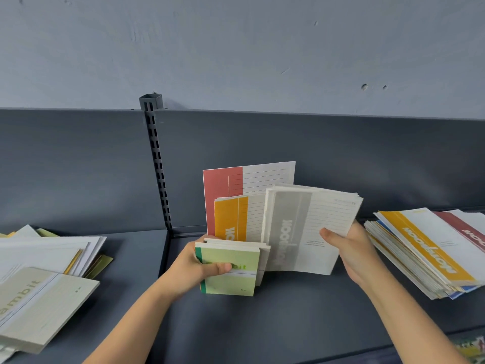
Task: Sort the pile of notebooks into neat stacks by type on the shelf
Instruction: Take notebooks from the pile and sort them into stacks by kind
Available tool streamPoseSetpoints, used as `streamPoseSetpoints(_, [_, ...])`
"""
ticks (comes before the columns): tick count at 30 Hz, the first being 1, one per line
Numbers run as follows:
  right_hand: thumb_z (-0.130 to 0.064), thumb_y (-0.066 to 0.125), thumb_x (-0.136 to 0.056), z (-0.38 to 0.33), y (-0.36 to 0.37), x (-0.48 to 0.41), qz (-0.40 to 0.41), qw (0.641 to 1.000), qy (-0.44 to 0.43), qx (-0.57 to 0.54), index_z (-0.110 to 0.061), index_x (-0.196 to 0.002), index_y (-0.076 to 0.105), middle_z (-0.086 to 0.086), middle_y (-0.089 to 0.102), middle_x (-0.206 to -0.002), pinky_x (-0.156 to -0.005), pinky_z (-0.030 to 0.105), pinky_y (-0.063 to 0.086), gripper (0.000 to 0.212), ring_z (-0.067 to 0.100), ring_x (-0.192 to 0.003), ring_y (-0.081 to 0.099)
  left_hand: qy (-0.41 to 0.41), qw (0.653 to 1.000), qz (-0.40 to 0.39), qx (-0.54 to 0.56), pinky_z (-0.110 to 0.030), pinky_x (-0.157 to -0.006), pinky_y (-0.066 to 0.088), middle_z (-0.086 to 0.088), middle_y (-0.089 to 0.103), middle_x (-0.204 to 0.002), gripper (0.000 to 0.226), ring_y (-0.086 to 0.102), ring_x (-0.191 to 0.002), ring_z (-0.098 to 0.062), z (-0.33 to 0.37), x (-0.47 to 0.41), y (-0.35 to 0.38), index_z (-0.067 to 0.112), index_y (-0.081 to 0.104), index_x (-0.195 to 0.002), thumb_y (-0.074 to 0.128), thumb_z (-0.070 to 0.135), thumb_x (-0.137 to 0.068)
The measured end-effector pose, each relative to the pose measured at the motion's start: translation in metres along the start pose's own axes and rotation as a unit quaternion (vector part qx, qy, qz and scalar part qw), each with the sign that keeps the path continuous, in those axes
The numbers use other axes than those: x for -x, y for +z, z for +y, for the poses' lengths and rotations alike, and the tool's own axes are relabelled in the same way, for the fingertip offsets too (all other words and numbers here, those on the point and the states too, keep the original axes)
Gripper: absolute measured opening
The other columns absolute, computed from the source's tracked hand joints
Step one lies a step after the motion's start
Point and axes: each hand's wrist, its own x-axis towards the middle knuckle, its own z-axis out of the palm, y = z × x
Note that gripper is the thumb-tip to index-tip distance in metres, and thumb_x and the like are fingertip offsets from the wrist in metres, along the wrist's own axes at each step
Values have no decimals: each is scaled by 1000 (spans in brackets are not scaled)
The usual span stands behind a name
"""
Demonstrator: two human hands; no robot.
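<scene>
The left hand (194, 264) grips a small bundle of green notebooks (231, 274), with the thumb curled over the front cover. The right hand (354, 250) holds grey notebooks (301, 232) upright, thumb in front and fingers behind. Behind them stand a yellow notebook (231, 219) and a red notebook (217, 190). All are on the shelf (288, 311), between a stack (425, 253) on the right and a loose pile (44, 258) on the left.

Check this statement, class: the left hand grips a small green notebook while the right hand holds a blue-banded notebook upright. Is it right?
Not quite. The head view shows the right hand holding a grey-banded notebook upright, not a blue-banded one. The left hand does grip the small green notebook.
</scene>
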Motion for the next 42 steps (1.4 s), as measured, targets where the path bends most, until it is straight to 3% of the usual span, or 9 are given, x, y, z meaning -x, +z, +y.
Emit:
streamPoseSetpoints(10, [0, 56, -91, 23, 88, 11, -45, 997, 53, -25, -27, -129, 32, -7, 57, -121, -74, 12, 47, 52, -3, -102, 54, -4, 1000, 11, -7, -40, -89, 56, -13, 69, -111, 58, 68, -103, -27, -5, 2, 0, 6, 65, -103, 87, 27, -54])
streamPoseSetpoints(16, [-22, 60, -91, 15, 83, 6, -85, 991, 90, -57, -29, -136, 40, -15, 62, -121, -112, 35, 29, 50, 6, -118, 52, 4, 1000, 18, -4, -42, -89, 55, -15, 69, -107, 45, 67, -102, -30, -3, 2, 5, 11, 66, -96, 85, 22, -57])
streamPoseSetpoints(23, [-32, 59, -89, 14, 97, 13, -81, 992, 90, -47, -30, -114, 47, -15, 63, -111, -80, 18, 41, 28, -3, -100, 56, 52, 994, 87, 34, -31, -73, 57, 12, 61, -97, 58, 65, -88, -6, -2, 5, 17, 25, 38, -95, 80, 5, -61])
streamPoseSetpoints(28, [-81, 41, -65, 16, 97, 18, -145, 983, 108, -33, -33, -146, 24, -22, 39, -143, -117, 33, 19, 96, 1, -135, 31, 43, 990, 126, 44, -28, -93, 52, 9, 55, -119, 107, 63, -100, 2, 1, 4, 21, 41, 13, -137, 80, -8, -70])
streamPoseSetpoints(32, [-73, 32, -72, 13, 93, 21, -169, 982, 81, -2, -44, -146, 11, -24, 22, -148, -115, 27, 16, 81, -3, -135, 22, 24, 994, 107, 30, -29, -89, 54, 4, 67, -115, 76, 65, -107, -12, 1, 0, 19, 38, 43, -121, 80, -5, -71])
streamPoseSetpoints(35, [-44, 57, -86, 18, 79, 30, 6, 999, -8, 41, -29, -138, 35, -5, 41, -133, -96, 17, 37, 59, 5, -119, 43, 15, 994, 107, 28, -27, -85, 55, 2, 70, -109, 66, 68, -101, -12, -1, -3, 17, 34, 48, -114, 80, -4, -72])
streamPoseSetpoints(37, [-20, 74, -80, 26, 71, 41, 98, 984, -79, 126, -26, -109, 54, -2, 54, -108, -83, 19, 45, 36, 9, -100, 54, 14, 994, 104, 34, -28, -86, 55, 2, 70, -110, 66, 68, -99, -10, -3, -4, 17, 32, 48, -116, 81, -2, -70])
streamPoseSetpoints(39, [-11, 78, -73, 36, 73, 52, 66, 972, -110, 195, -30, -96, 58, -7, 58, -101, -83, 26, 51, 36, 2, -94, 56, 16, 994, 102, 38, -30, -87, 55, 2, 70, -109, 66, 68, -99, -10, -5, -3, 17, 31, 48, -117, 81, -3, -70])
streamPoseSetpoints(42, [-16, 83, -67, 51, 89, 58, -10, 976, -100, 195, -33, -109, 52, -10, 41, -118, -91, 11, 41, 55, -5, -110, 46, 21, 994, 93, 47, -29, -82, 56, 3, 72, -106, 67, 69, -99, -12, -5, 0, 18, 28, 49, -118, 82, 6, -64])
